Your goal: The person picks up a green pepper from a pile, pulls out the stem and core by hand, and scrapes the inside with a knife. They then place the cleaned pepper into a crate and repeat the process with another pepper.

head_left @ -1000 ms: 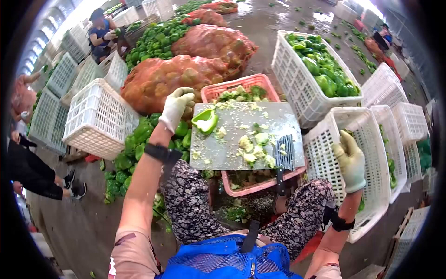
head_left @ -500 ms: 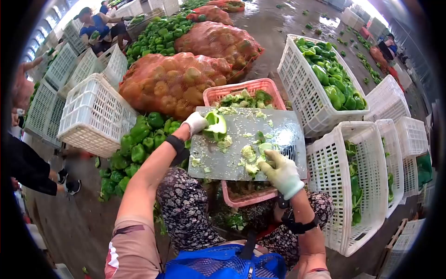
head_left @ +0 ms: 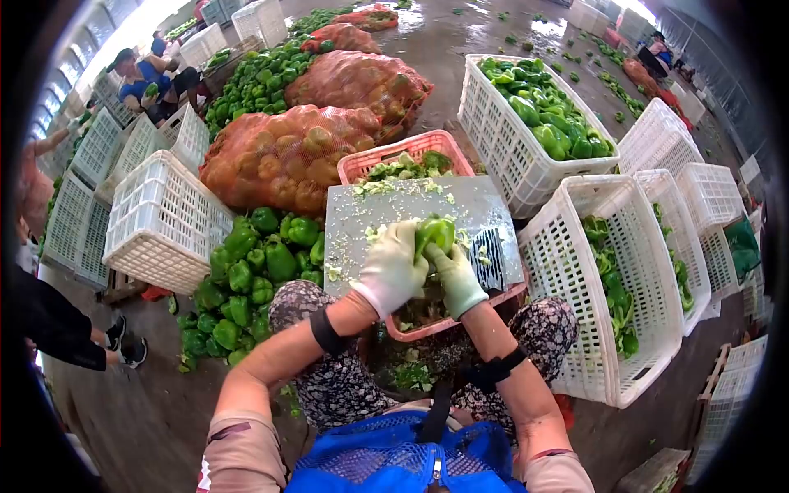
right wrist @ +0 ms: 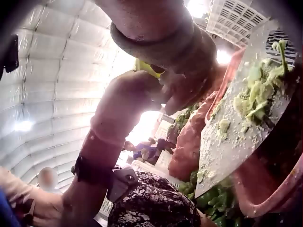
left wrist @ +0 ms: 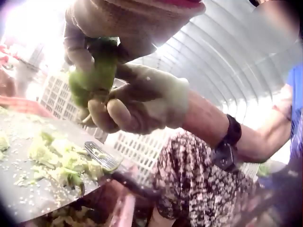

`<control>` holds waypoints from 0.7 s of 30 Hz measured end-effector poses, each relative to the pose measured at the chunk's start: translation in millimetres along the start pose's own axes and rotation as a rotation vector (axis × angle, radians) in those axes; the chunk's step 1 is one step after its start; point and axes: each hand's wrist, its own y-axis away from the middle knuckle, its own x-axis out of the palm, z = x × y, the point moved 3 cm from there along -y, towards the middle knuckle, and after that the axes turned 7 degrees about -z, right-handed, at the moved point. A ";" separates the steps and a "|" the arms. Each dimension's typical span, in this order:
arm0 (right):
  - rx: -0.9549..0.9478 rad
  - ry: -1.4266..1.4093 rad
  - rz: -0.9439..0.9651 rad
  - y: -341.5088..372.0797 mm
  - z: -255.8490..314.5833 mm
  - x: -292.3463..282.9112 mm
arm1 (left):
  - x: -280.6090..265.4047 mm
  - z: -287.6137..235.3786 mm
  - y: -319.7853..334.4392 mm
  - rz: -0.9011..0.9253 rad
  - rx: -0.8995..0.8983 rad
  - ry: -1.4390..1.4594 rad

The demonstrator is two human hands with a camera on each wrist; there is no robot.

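Note:
A green bell pepper [head_left: 436,233] is held between both gloved hands above the grey cutting board [head_left: 345,226]. My left hand [head_left: 389,269] grips it from the left. My right hand [head_left: 454,280] holds it from below right, its fingertips around the stem end in the left wrist view, where the pepper [left wrist: 97,78] hangs over the board. Pale cores and seeds [right wrist: 258,92] are scattered on the board. A knife [head_left: 490,256] with a dark-striped blade lies at the board's right side. In the right wrist view the hands mostly hide the pepper.
Under the board sits a pink crate [head_left: 448,146] of scraps. Green peppers [head_left: 246,263] are heaped at left, beside a white crate [head_left: 168,215]. Red mesh sacks [head_left: 288,156] lie ahead. White crates [head_left: 575,246] with peppers stand at right. Other people work at far left.
The left hand lifted the half-cut pepper from the board's left and brought it to the middle. The right hand came in from the right-hand crate, over the board, and joined it.

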 end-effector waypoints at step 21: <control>-0.398 0.974 -0.258 41.8 -22.9 -3.9 | 46.2 2.3 54.3 -0.316 -0.475 0.929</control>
